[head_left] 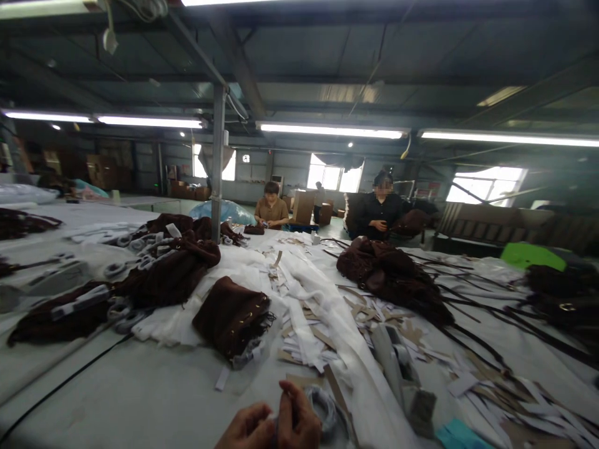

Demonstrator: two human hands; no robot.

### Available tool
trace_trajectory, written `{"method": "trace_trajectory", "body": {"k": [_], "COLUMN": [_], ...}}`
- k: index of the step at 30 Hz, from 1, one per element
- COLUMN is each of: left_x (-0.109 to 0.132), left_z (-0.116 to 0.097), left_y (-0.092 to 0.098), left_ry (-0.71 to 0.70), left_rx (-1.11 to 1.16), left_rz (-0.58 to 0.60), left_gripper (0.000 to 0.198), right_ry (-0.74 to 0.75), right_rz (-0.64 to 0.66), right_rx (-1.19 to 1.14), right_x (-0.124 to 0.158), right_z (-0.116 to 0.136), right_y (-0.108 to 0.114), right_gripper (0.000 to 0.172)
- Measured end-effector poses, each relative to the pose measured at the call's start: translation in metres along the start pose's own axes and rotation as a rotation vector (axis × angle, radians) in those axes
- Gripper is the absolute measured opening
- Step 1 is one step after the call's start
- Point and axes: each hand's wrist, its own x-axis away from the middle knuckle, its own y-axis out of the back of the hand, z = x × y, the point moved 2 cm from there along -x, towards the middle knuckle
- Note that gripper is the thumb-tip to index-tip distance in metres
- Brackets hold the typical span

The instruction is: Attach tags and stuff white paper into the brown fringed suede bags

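Note:
My left hand [248, 428] is at the bottom edge with its fingers pinched together. Close against it, my right hand [300, 419] has its fingertips bent inward, the index finger raised. A small pale bit shows between the hands, too blurred to name. Just right of my right hand lies a coil of grey strip [322, 404]. Ahead of the hands, a dark brown drawstring bag [229, 318] lies on its side, with metal eyelets and a dark fringe at its opening. A small white tag [222, 378] lies near it on the white table [140, 386].
Brown bags [168, 274] with grey coils are piled at left, more bags [384, 274] with long straps at right. Paper and card strips [318, 343] litter the middle. A grey tape dispenser [395, 362] stands at right. A metal post [218, 162] rises ahead; two co-workers face the table.

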Motion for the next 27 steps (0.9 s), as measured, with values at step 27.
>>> {"method": "trace_trajectory", "body": {"k": [27], "left_x": [-0.010], "left_z": [0.024], "left_y": [-0.008], "left_ry": [0.072], "left_rx": [0.153], "left_rz": [-0.124], "left_gripper": [0.047], "right_ry": [0.008], "right_rz": [0.418], "right_rx": [0.812], "right_x": [-0.057], "right_z": [-0.026], "right_y": [0.015], "right_gripper": [0.032]}}
